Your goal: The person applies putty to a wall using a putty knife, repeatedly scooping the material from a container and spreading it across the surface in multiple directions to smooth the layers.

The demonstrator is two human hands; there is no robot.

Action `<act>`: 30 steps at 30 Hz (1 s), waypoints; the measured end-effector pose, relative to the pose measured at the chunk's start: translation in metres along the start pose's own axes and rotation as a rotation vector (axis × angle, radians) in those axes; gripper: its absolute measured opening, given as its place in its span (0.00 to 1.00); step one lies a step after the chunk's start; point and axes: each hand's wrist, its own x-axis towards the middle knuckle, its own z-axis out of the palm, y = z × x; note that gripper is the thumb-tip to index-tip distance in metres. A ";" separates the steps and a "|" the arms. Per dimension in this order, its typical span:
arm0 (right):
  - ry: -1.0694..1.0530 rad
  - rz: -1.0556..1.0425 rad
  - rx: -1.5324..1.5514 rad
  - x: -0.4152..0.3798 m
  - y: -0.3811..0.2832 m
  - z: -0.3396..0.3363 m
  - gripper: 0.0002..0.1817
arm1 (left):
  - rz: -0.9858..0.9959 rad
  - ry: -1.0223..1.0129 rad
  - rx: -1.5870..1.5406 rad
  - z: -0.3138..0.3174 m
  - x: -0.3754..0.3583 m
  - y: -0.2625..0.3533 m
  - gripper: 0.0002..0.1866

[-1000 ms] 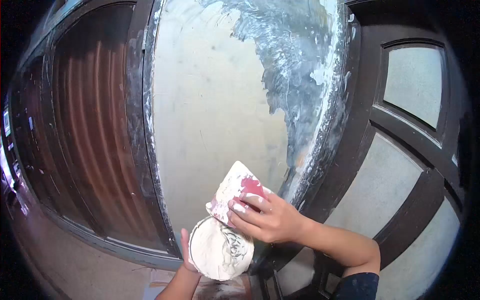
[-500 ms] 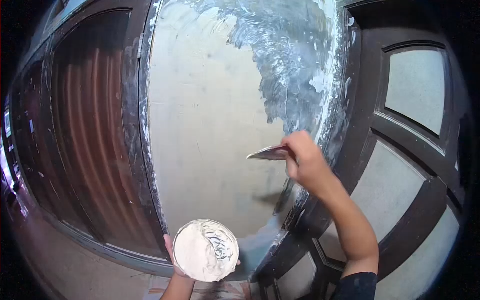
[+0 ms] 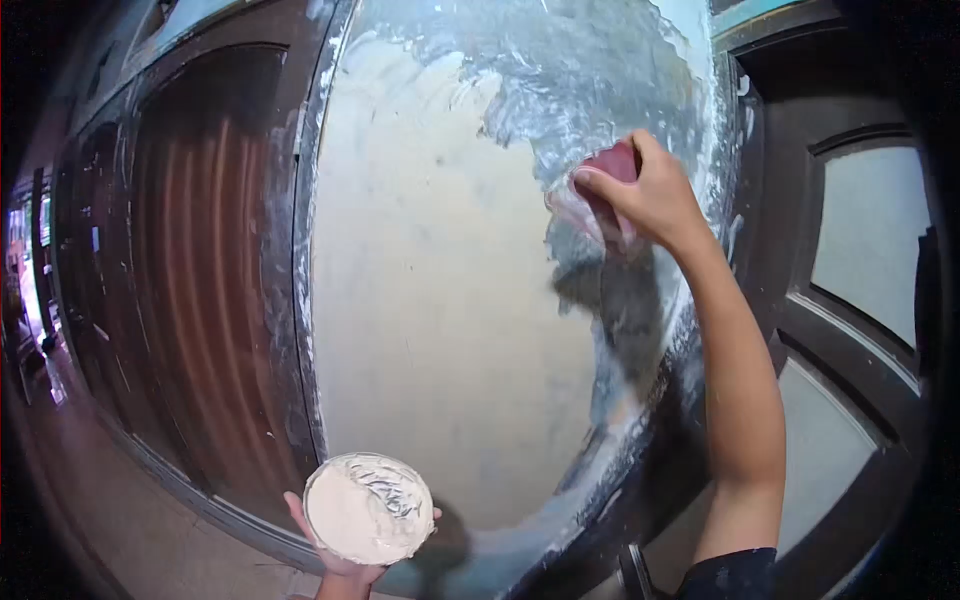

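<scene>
In the head view my left hand [image 3: 342,566] holds a round dish [image 3: 308,520] from below, its fingers around the sides. Cream-coloured putty [image 3: 350,515] fills it, smooth on one side and scraped into dark streaks at the upper right. My right hand [image 3: 662,195] grips a flat reddish putty spreader [image 3: 612,163] between thumb and fingers. Its edge lies at or very near the wall panel, over the grey patch [image 3: 590,110]; contact is hard to make out. The panel's middle carries a smooth cream coat [image 3: 430,290] with a ragged border toward the grey.
On the left stands a dark wooden frame with a brown curtain-like panel [image 3: 200,230]. To the right is a dark door [image 3: 790,220] with pale inset panels. White smears mark the frame strips [image 3: 300,270] beside the wall. Floor [image 3: 150,500] shows at lower left.
My right hand has moved up with the spreader from beside the cream area to the grey patch, turning the blade's flat side into view. The dish sits slightly farther left; the view has shifted.
</scene>
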 end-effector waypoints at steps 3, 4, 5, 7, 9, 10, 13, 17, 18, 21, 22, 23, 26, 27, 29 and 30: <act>0.107 -0.038 -0.008 0.037 0.004 0.018 0.45 | 0.073 -0.007 -0.001 -0.005 0.006 0.006 0.65; 0.107 -0.039 0.001 0.046 0.003 0.026 0.45 | 0.084 -0.012 0.018 -0.007 0.006 0.009 0.65; 0.127 -0.034 0.019 0.055 0.000 0.033 0.45 | 0.092 -0.009 0.020 -0.010 0.006 0.011 0.65; 0.135 -0.008 0.037 0.074 -0.001 0.043 0.47 | 0.188 0.026 0.099 -0.009 -0.003 0.003 0.65; 0.127 -0.022 0.011 0.090 -0.003 0.053 0.48 | 0.233 0.028 0.072 -0.010 0.002 0.005 0.65; 0.110 -0.022 -0.022 0.096 -0.004 0.057 0.48 | 0.264 0.041 0.043 -0.007 0.002 0.006 0.65; 0.121 -0.040 0.037 0.112 0.009 0.055 0.48 | 0.357 0.107 0.057 0.007 -0.010 -0.011 0.64; 0.108 -0.059 0.017 0.117 -0.003 0.061 0.48 | 0.380 0.105 0.103 -0.006 0.009 0.016 0.63; 0.076 -0.064 0.015 0.118 -0.006 0.062 0.47 | 0.387 0.102 0.105 -0.008 0.014 0.018 0.63; 0.067 -0.096 -0.041 0.118 0.000 0.059 0.46 | 0.435 0.119 0.136 -0.002 0.010 0.011 0.63; 0.080 -0.105 -0.060 0.118 0.002 0.059 0.45 | 0.434 0.123 0.145 -0.002 0.012 0.015 0.63; 0.082 -0.082 -0.086 0.121 0.003 0.059 0.46 | 0.432 0.127 0.150 -0.003 0.014 0.018 0.63; 0.103 -0.025 -0.003 0.132 0.014 0.048 0.46 | 0.428 0.139 0.162 -0.005 0.019 0.026 0.62; 0.104 -0.033 0.050 0.132 0.019 0.044 0.46 | 0.460 0.148 0.170 0.001 0.012 0.012 0.62; 0.081 -0.041 0.064 0.125 0.010 0.049 0.46 | 0.461 0.143 0.176 -0.003 0.017 0.022 0.62; 0.048 -0.053 0.083 0.122 0.006 0.051 0.46 | 0.463 0.143 0.177 -0.005 0.019 0.025 0.62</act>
